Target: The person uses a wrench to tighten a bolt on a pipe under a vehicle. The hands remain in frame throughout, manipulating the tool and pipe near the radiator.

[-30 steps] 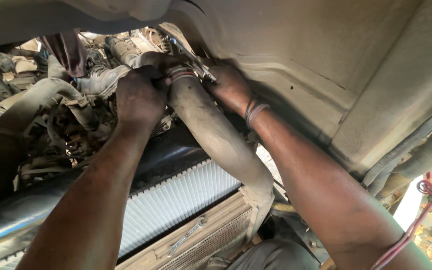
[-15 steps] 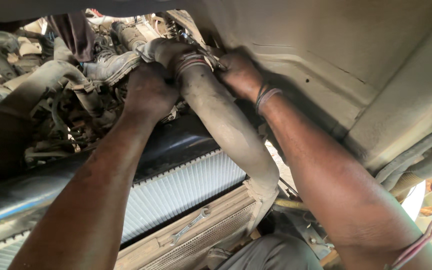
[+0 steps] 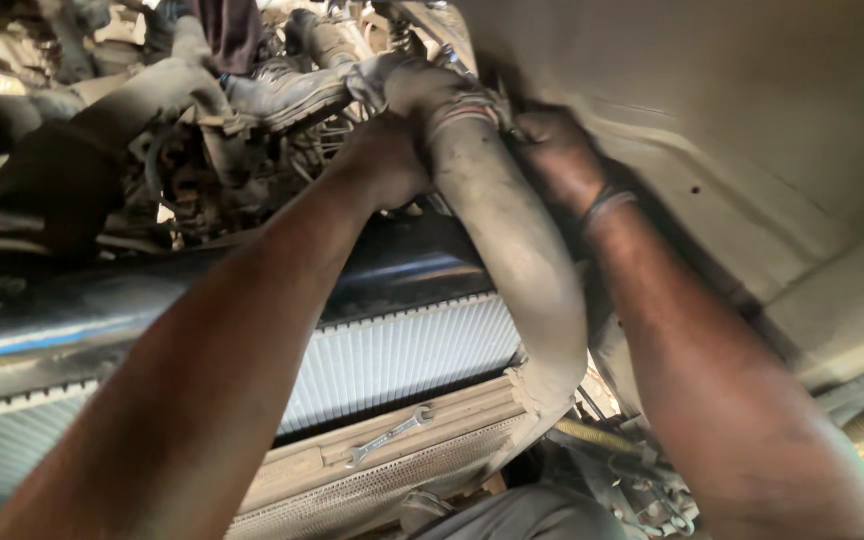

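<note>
Under the raised, dusty beige metal hood lies a crowded engine bay, seen from above the front of the vehicle. Across the lower part runs the wide silver finned radiator with its black top tank, and below it a tan front panel where a small silver open-end spanner lies flat. A thick, dust-covered grey rubber hose rises from near the radiator's right end and bends up and to the left toward the engine. Near its upper end a thin metal clamp band goes around it. Behind stand greasy engine parts and other grey pipes, not clear in detail.

Both forearms reach up from the bottom edge, one on each side of the hose. The left hand is closed against the left side of the hose just below the clamp, the fingers bent and partly hidden behind it. The right hand presses on the right side at the same height, the fingers curled toward the clamp; whether they pinch the clamp or only the hose, one cannot tell. A dark band sits on the right wrist.
</note>
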